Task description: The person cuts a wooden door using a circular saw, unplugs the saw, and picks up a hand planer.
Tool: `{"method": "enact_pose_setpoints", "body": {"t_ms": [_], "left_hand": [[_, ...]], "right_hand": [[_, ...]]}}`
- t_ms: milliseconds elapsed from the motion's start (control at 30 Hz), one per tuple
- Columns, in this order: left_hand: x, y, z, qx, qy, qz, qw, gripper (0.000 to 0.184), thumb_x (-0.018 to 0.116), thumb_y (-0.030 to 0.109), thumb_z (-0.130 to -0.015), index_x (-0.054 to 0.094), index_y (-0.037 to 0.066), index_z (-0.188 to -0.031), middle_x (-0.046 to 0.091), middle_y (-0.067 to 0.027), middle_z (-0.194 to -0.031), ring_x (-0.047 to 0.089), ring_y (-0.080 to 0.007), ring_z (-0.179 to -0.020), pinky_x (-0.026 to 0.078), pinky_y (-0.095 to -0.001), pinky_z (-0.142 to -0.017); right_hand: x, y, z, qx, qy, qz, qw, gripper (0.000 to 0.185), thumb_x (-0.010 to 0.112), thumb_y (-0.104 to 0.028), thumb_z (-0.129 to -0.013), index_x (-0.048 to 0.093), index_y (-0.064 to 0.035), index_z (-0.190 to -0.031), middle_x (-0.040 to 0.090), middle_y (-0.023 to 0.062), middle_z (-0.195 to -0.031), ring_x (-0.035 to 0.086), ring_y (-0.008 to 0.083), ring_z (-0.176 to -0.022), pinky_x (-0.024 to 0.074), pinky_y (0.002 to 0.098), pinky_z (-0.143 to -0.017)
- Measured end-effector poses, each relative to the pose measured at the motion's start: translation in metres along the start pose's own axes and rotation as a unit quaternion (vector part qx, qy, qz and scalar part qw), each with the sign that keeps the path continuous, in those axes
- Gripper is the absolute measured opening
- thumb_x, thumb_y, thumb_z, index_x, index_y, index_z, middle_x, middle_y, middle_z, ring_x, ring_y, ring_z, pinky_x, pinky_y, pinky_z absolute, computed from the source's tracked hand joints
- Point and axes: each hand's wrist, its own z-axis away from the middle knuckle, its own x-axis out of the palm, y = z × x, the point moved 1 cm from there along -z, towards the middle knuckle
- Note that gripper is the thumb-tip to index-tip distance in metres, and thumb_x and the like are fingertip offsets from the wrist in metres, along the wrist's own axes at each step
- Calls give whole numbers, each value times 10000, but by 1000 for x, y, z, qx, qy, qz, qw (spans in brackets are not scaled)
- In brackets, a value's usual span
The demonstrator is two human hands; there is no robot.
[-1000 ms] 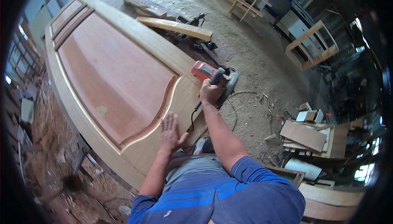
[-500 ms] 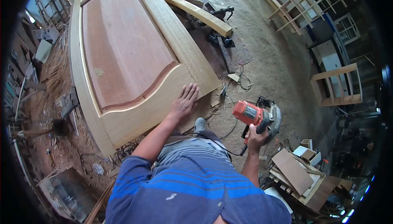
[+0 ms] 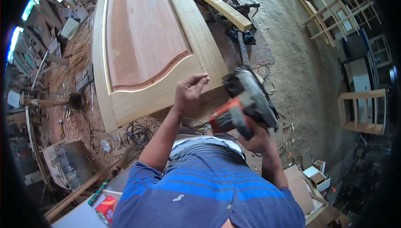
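Observation:
A wooden door panel (image 3: 146, 32) with a curved, raised-edge inset lies in front of me. Over its near right corner is my left hand (image 3: 191, 92), fingers curled and pressed together; what they hold, if anything, does not show. My right hand (image 3: 257, 138) grips the handle of a red and black circular saw (image 3: 227, 113). The saw is raised in the air and tilted, close to the door's near right corner, blurred by motion. Its guard and blade side face away to the right. Part of the right hand's fingers is hidden behind the handle.
A curved timber piece (image 3: 221, 7) lies beyond the door's right side near a clamp (image 3: 246, 6). Tangled cables (image 3: 138, 134) lie by the door's near edge. Wooden frames (image 3: 362, 111) stand at the right, and wood scraps (image 3: 298, 186) are stacked behind my right arm.
My left hand has lifted from flat on the door and its fingers have curled. My right hand has brought the saw left and turned it toward the door's corner. The view has shifted.

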Motion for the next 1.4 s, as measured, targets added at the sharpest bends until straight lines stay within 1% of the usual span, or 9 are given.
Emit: {"method": "enact_pose_setpoints", "body": {"t_ms": [67,100,233,367,500,867,1100,1200,1400], "left_hand": [[-18,38,10,49,50,-17,997,259,747,114,-1015,764,7,-1251,809,-138,-1123,755,-198,-1081,586,-337,-960],[-27,66,15,73,57,-62,994,262,739,98,-1018,753,-2,-1260,799,-134,-1150,742,-196,-1106,576,-340,-993],[-74,116,48,139,66,-154,976,278,740,104,-993,744,-11,-1247,777,-149,-1196,709,-225,-1175,544,-386,-1050],[-140,111,99,136,122,-172,968,330,667,105,-914,761,0,-1212,777,-151,-1191,675,-302,-1223,506,-442,-1096],[-191,105,149,91,102,-216,967,416,673,313,-835,808,28,-1108,788,-116,-1097,622,-279,-1126,488,-436,-1064],[-284,87,201,36,75,-194,977,689,732,629,-788,832,90,-1205,729,-103,-963,552,-278,-1021,425,-423,-1014],[-339,74,213,-10,54,-188,981,676,760,591,-754,829,83,-1194,720,-135,-1065,577,-291,-1120,434,-436,-1042],[-361,61,222,-12,59,-189,980,633,734,528,-744,830,81,-1182,729,-127,-1064,580,-283,-1128,443,-432,-1050],[-408,41,258,-28,161,-133,977,598,708,427,-743,799,38,-1188,750,-154,-1126,664,-300,-1122,508,-431,-1036]], "right_hand": [[9,-21,-32,-47,-106,141,983,730,862,-344,-815,624,-161,-1481,753,250,-1190,735,463,-1082,590,504,-964],[8,-48,-56,-72,-222,192,953,726,857,-318,-803,625,-162,-1473,747,227,-1212,731,451,-1082,586,507,-981],[60,-91,-103,-373,-239,173,880,654,800,-234,-807,643,-160,-1437,706,186,-1293,701,413,-1174,594,515,-951],[96,-145,-116,-391,-367,135,833,459,711,-167,-839,680,-124,-1296,727,194,-1196,729,414,-1081,614,506,-886],[141,-173,-117,-418,-441,159,778,454,690,-187,-872,667,-120,-1321,723,196,-1200,732,401,-1079,614,511,-884],[230,-244,-132,-398,-512,183,739,459,666,-179,-897,646,-122,-1353,708,202,-1235,711,390,-1143,605,506,-930],[283,-266,-138,-389,-521,204,732,476,706,-201,-864,650,-136,-1332,719,194,-1206,727,390,-1100,617,503,-896],[307,-276,-140,-343,-566,242,709,686,773,-219,-806,603,-165,-1469,687,207,-1306,703,398,-1169,608,503,-944],[338,-295,-144,-406,-522,241,711,673,712,-174,-830,592,-180,-1492,755,197,-1173,770,391,-977,634,512,-822]]}}
